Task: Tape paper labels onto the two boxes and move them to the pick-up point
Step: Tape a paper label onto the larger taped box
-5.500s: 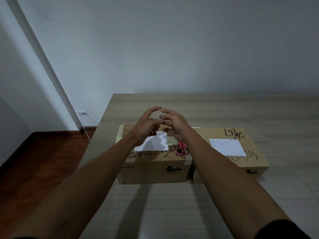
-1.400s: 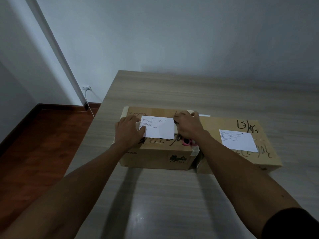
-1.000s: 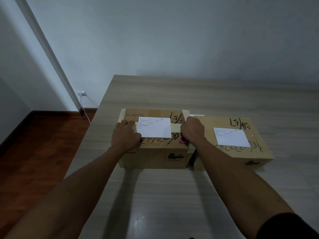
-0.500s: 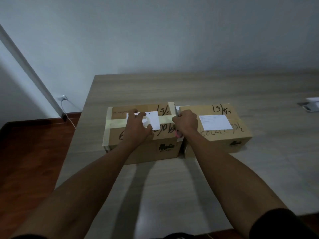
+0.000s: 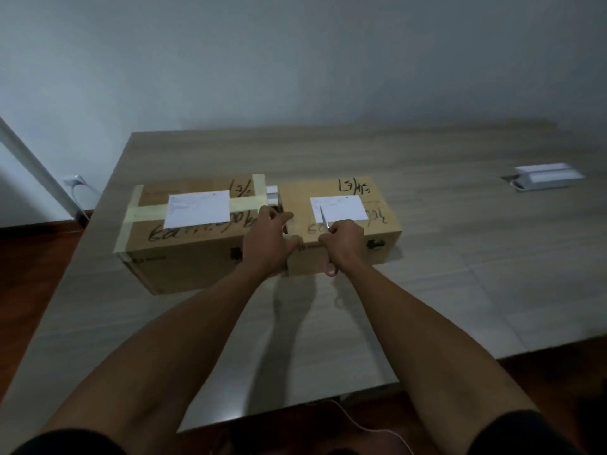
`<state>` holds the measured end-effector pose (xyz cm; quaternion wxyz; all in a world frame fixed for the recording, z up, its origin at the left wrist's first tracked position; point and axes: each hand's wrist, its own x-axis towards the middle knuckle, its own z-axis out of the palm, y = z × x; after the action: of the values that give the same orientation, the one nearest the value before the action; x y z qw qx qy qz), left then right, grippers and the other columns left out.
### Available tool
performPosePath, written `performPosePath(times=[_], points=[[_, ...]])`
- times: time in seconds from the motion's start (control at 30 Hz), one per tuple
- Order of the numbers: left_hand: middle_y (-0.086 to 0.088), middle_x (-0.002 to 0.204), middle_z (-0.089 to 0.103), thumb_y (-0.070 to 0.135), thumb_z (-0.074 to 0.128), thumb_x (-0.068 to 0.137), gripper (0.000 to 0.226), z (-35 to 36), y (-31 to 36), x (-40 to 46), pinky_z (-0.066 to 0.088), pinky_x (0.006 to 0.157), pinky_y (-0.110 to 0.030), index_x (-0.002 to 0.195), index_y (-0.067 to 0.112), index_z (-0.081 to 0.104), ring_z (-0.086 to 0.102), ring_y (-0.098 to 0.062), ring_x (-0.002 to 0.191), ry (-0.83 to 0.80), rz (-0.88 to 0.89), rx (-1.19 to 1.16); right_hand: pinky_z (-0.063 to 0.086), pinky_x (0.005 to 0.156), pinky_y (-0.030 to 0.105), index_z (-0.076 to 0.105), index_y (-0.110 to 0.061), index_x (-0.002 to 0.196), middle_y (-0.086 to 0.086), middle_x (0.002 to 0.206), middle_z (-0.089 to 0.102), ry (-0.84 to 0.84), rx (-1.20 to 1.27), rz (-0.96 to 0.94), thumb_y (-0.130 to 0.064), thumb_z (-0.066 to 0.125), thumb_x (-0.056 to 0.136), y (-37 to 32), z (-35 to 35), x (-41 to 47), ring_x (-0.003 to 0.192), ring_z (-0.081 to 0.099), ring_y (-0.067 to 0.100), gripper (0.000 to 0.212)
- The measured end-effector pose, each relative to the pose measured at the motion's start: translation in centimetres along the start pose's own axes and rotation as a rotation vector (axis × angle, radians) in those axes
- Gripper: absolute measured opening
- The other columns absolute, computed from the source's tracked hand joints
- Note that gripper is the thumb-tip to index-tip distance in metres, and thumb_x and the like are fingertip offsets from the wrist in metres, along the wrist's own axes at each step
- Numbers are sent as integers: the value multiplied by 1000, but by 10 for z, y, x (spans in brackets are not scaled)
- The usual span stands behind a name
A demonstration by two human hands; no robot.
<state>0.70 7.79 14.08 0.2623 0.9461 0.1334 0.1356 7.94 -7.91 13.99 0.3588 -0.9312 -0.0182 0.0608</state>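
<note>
Two cardboard boxes stand side by side on the wooden table. The left box (image 5: 184,254) carries a white paper label (image 5: 198,209) on top. The right box (image 5: 377,221) also has a white label (image 5: 340,208) lying on its top. My left hand (image 5: 267,239) sits over the gap between the boxes, fingers curled round a roll of clear tape (image 5: 290,229). My right hand (image 5: 345,241) grips pink-handled scissors (image 5: 328,251), blade pointing up over the right label.
A white flat device (image 5: 547,177) lies on the table (image 5: 460,257) at the far right. A small white object (image 5: 272,195) shows behind the boxes' gap. The table's left edge drops to a dark wood floor with a wall socket (image 5: 74,180). A white cable (image 5: 368,428) runs near me.
Both hands left the left box's label and moved right to the gap between the boxes. My right hand now holds the scissors raised; my left holds the tape roll. The view shifted right.
</note>
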Motion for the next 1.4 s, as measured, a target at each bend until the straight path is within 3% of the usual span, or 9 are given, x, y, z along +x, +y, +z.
performPosePath(times=[0.07,0.2,0.33,0.43,0.77,0.9,1.07,1.27,1.4], points=[[-4,129,50,40,74,88,61,19,21,-12,56,77,-39,144,24,56,60,-23,103,-17,-29,36,36,48,24,70,-7,72,9,72,68,-20,0,0,-20,71,81,27,-12,-2,62,63,25,15],[-4,130,50,36,73,89,66,55,54,-37,54,82,-37,149,24,49,58,-23,108,-52,-82,77,30,47,24,60,-12,69,6,74,63,-79,-22,24,-18,69,83,77,-34,-10,65,59,25,18],[-4,133,55,32,77,86,55,88,74,-55,51,86,-37,137,20,58,58,-24,116,-98,-115,47,34,51,26,63,-11,76,9,82,66,-112,-58,63,-21,69,81,118,-44,-16,73,63,30,13],[-3,132,53,32,77,87,52,112,79,-67,52,89,-39,134,20,60,57,-25,115,-166,-154,42,41,59,28,69,-8,85,10,86,67,-130,-50,90,-20,69,80,139,-44,-18,76,63,30,13],[-12,139,53,27,74,90,61,182,66,-101,46,101,-40,145,11,52,54,-31,125,-363,-254,-35,44,66,29,68,-6,99,12,97,68,-207,-116,152,-17,67,85,204,-16,-17,85,66,32,18],[-9,129,56,25,75,89,49,203,59,-112,47,95,-37,134,12,61,57,-28,116,-411,-275,-83,44,66,28,67,-6,98,11,96,68,-258,-145,171,-16,66,87,223,2,-20,86,66,31,15],[-5,104,60,20,71,84,15,220,52,-122,49,74,-37,97,20,64,60,-29,99,-427,-249,-68,41,66,27,66,-5,95,13,96,69,-281,-186,180,-15,64,88,238,18,-22,88,67,31,12],[-5,112,59,22,69,81,32,226,46,-125,53,81,-43,113,21,65,58,-31,107,-459,-248,-68,44,67,29,64,-4,98,15,100,69,-294,-205,157,-15,61,91,247,24,-20,93,66,32,13],[-8,136,54,39,73,77,72,211,51,-119,50,96,-43,143,20,52,53,-30,124,-505,-241,-52,53,72,33,66,-6,102,13,100,69,-243,-169,137,-30,64,93,239,15,-17,93,67,33,26]])
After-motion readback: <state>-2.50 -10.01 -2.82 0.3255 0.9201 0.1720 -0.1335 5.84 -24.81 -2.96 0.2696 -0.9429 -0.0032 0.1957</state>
